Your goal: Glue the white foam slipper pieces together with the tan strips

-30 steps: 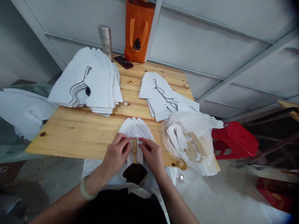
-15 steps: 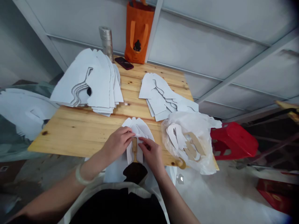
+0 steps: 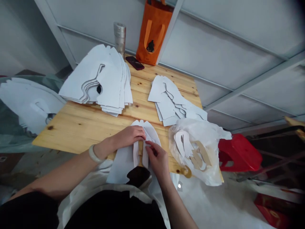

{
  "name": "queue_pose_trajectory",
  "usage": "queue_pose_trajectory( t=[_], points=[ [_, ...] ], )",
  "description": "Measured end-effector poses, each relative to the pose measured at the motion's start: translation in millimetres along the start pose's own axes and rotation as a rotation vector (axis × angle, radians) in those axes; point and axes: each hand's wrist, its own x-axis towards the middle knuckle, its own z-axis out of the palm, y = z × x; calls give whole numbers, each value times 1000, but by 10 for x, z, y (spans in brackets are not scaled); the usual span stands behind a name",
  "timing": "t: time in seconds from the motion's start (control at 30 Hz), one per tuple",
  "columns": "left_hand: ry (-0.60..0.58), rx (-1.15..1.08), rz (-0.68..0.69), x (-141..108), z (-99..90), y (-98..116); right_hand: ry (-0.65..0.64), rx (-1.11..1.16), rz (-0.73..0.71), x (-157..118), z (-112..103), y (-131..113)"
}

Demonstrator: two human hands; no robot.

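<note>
A white cardboard cut-out [image 3: 121,168] with a rounded, notched top lies at the table's near edge and hangs partly over it, close to my body. Down its middle runs a slot with white flaps on both sides. Through the slot the wood shows, and lower down a dark opening. My left hand [image 3: 131,136] rests at the slot's upper end, its fingers curled together on the cardboard. Thumb and fingers of my right hand [image 3: 157,156] pinch the flap edge just right of the slot. My fingers partly hide the flaps.
White cut-outs form a thick stack [image 3: 111,76] at the table's left and a smaller pile [image 3: 166,111] at right. A plastic bag [image 3: 212,130] holds scraps. Behind stand a metal flask [image 3: 119,38], phone [image 3: 135,63] and orange bag [image 3: 154,31]. A red stool [image 3: 240,152] is right.
The camera view has shifted, so the things on the table appear farther right. My left wrist and forearm have swung up and more sideways. Both hands stay at the slot's upper end.
</note>
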Motion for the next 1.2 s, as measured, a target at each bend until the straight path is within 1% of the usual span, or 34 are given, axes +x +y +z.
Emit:
queue_pose_trajectory(
  t=[0.1,0.17,0.37,0.43,0.5,0.63,0.83,0.9,1.0,1.1,1.2],
  points=[
    [18,-16,13,20,24,-23,-1,-30,-34,-17,-55,-5],
    [33,-12,16,22,43,-34,0,-79,-100,-58,-103,0],
    [40,9,-8,-3,60,-29,-61,-293,-463,-234,-210,64],
    [39,8,-11,-4,48,-14,-59,-356,-550,-252,-215,102],
    [29,13,-4,-1,32,3,-53,-392,-606,-243,-212,138],
    [17,25,10,4,21,24,-42,-409,-651,-199,-209,176],
    [19,66,-2,-16,55,9,-60,-438,-670,-197,-214,163],
    [13,79,0,-21,58,3,-65,-489,-692,-200,-213,151],
    [2,57,11,-17,51,-4,-64,-624,-751,-194,-202,111],
    [3,28,12,-9,52,-17,-12,-762,-814,-185,-169,39],
    [3,24,4,-5,65,-35,32,-838,-851,-184,-122,-38]
  ],
)
